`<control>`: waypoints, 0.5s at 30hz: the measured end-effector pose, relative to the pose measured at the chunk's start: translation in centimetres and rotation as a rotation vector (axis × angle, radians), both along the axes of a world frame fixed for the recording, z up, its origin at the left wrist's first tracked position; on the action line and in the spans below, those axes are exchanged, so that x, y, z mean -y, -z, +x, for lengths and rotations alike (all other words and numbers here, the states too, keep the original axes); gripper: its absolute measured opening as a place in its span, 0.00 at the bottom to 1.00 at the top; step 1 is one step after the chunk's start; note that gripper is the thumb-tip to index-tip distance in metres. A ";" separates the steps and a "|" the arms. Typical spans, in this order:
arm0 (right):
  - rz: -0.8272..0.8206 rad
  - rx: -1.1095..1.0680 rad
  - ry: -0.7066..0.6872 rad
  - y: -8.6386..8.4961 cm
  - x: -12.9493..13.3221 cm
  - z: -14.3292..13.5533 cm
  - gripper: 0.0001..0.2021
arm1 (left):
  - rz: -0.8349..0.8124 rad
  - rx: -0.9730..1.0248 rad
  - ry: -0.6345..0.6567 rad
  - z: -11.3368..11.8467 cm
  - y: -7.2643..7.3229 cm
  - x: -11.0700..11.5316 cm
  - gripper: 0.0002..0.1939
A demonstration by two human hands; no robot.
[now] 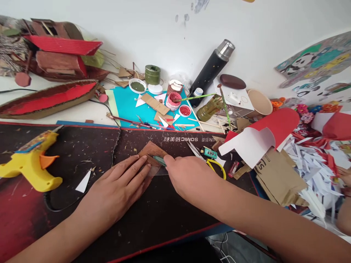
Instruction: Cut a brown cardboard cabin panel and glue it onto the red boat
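A small brown piece of cardboard [150, 148] lies on the dark mat in front of me. My left hand [120, 182] rests flat across it, fingers stretched out towards the far side. A clear, see-through strip [155, 171] shows beside those fingertips; what it is I cannot make out. My right hand [192, 177] is closed around a green utility knife [159, 160], whose tip touches the cardboard close to my left fingers. Just beyond the right hand lie yellow-handled scissors [216, 168], partly hidden by it, and a teal lighter [208, 152].
A yellow glue gun [35, 160] lies at the left on the dark mat [153, 219]. Behind are a cardboard boat [49, 102], paint pots [173, 101] and a black thermos [211, 69]. Red paper [282, 126] and paper scraps [315, 175] crowd the right, where another person's hand [344, 175] shows.
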State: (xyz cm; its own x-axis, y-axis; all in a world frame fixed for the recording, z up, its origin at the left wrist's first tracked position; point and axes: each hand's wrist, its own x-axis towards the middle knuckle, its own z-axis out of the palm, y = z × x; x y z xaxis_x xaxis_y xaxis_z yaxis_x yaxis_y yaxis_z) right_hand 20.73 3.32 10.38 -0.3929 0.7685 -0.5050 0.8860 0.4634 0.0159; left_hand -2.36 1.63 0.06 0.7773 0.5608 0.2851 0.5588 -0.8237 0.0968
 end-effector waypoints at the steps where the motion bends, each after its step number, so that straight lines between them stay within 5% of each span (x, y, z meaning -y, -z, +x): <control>1: -0.015 0.002 0.004 0.0 0.1 0.1 0.16 | -0.004 -0.002 0.005 0.0 0.0 0.0 0.23; 8: -0.046 0.028 0.056 -0.2 0.6 0.9 0.12 | -0.027 0.043 0.017 -0.1 0.0 0.0 0.22; 15: -0.053 -0.228 0.256 -0.8 1.9 4.2 0.11 | 0.016 0.057 -0.056 0.5 -0.5 0.2 0.22</control>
State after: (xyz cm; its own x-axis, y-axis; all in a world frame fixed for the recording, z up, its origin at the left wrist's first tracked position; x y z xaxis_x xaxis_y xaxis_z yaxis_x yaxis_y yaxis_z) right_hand 24.93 1.45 11.19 -0.2981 0.8317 -0.4683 0.9516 0.2205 -0.2142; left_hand -1.82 1.48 0.53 0.7269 0.5983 0.3372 0.5984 -0.7927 0.1164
